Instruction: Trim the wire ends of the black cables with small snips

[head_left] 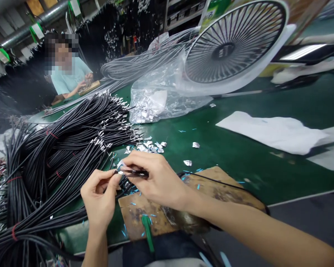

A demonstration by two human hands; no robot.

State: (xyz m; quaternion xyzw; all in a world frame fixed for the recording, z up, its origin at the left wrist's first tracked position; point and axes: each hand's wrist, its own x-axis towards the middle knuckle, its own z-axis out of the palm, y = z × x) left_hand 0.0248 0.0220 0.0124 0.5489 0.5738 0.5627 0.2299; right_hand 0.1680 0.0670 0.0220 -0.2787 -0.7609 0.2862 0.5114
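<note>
My left hand (pixel 101 194) is closed in a pinch on the end of a black cable (pixel 133 172), just above a worn wooden board (pixel 200 193). My right hand (pixel 156 178) grips the same cable a little further along, fingers curled round it, with a small silvery foil piece at the fingertips. The cable runs off to the right over the board. A big pile of black cables (pixel 58 155) with metal-tipped ends lies to the left of both hands.
Scraps of foil (pixel 153 146) and blue snippets litter the green table (pixel 239 148). A clear plastic bag (pixel 161 96) of foil, a white fan (pixel 233 40) and white sheets (pixel 275 131) lie beyond. Another person (pixel 68 74) sits at the far left.
</note>
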